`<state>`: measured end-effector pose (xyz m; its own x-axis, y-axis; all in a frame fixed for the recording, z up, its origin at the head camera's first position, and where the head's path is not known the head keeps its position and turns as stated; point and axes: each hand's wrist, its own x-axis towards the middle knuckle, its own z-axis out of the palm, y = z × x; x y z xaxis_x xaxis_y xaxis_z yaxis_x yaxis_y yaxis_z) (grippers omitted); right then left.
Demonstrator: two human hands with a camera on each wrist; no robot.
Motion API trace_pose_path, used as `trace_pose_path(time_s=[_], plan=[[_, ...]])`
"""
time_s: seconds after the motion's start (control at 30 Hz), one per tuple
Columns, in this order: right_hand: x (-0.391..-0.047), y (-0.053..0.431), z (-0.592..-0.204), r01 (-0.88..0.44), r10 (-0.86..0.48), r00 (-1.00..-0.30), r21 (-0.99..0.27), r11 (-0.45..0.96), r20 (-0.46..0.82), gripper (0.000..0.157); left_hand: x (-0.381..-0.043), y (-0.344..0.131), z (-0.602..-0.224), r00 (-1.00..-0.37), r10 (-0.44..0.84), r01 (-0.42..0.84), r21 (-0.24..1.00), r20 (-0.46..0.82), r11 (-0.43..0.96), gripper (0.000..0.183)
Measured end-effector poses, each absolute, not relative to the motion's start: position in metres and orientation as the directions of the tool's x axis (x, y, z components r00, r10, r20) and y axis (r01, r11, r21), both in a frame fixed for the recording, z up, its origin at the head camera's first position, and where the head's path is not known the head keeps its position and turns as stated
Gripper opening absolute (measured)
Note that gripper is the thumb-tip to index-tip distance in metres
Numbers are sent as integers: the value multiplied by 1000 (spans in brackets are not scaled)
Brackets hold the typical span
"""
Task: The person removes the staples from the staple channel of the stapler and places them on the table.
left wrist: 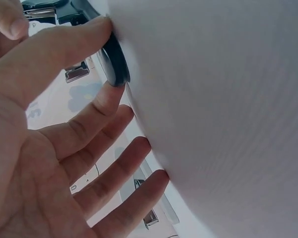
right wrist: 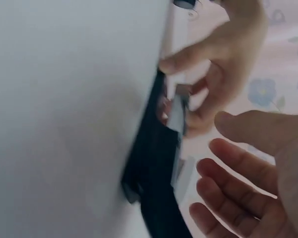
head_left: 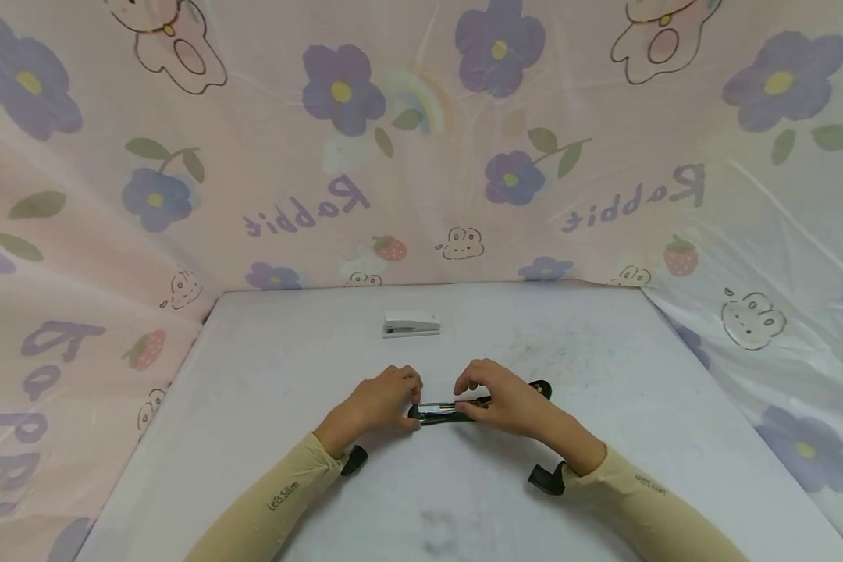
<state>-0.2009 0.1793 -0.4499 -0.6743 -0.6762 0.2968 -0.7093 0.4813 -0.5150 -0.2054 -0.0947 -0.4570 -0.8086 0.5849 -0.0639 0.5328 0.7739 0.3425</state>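
A black stapler [head_left: 439, 409] lies on the table with its top arm [head_left: 542, 388] swung back to the right, so the silvery staple channel shows. My left hand [head_left: 381, 402] pinches the rounded left end of its base [left wrist: 118, 64] between thumb and index finger; the other fingers spread out along the tabletop. Over the stapler's middle hovers my right hand [head_left: 511, 402], fingers loosely bent. In the right wrist view, a gap shows between the right fingertips [right wrist: 223, 124] and the stapler [right wrist: 151, 158]. Part of the stapler is hidden behind the right hand in the head view.
A white stapler [head_left: 410, 324] stands farther back on the white table [head_left: 288, 343]. Patterned cloth [head_left: 421, 156] hangs behind and at both sides of the table. Black wrist mounts [head_left: 548, 478] sit under both forearms.
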Motion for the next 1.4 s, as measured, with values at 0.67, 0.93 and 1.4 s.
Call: trace_pose_path(time_s=[0.67, 0.93, 1.4], plan=[[-189, 151, -465, -667, -650, -729, -443, 600, 217, 16, -205, -94, -455, -804, 590, 545, 303, -78, 782, 32], [-188, 148, -463, -602, -593, -777, -525, 602, 210, 9, -205, -94, -454, -809, 582, 539, 291, -83, 791, 32], [-193, 135, -465, -621, -565, -777, -488, 613, 278, 20, -206, -95, -457, -806, 587, 547, 284, -75, 787, 33]])
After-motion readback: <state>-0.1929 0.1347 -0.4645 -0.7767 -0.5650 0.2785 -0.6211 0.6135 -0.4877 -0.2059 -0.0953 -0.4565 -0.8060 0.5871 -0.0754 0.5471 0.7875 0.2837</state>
